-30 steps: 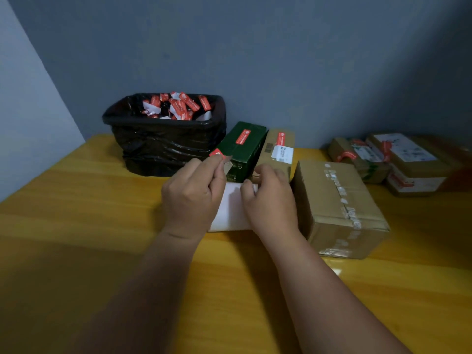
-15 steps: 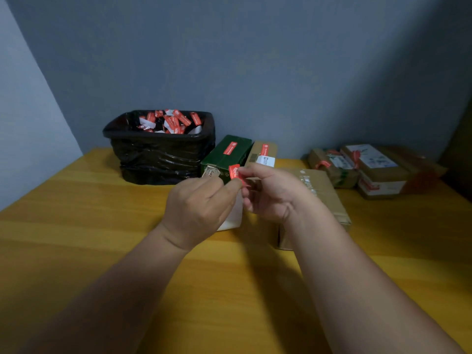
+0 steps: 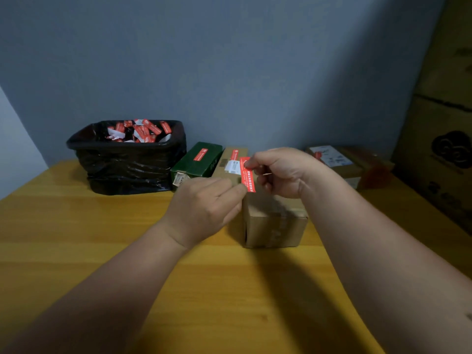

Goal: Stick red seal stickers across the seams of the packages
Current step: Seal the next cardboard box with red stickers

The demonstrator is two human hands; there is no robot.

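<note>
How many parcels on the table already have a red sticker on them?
3 that I can see: the green box beside the bin, the brown box next to it, and the far box behind the right hand; others may be hidden.

Setting: small parcel-packing corner, home or back room; cannot tell which. Evidence: bare wooden table (image 3: pixel 76 251) against plain blue-grey wall (image 3: pixel 229 60). Sealed cardboard parcels (image 3: pixel 342 162) with shipping labels. Black-lined bin (image 3: pixel 127 159) holding red-and-white sticker scraps. Large printed cartons (image 3: pixel 444 139) stacked at right.
</note>
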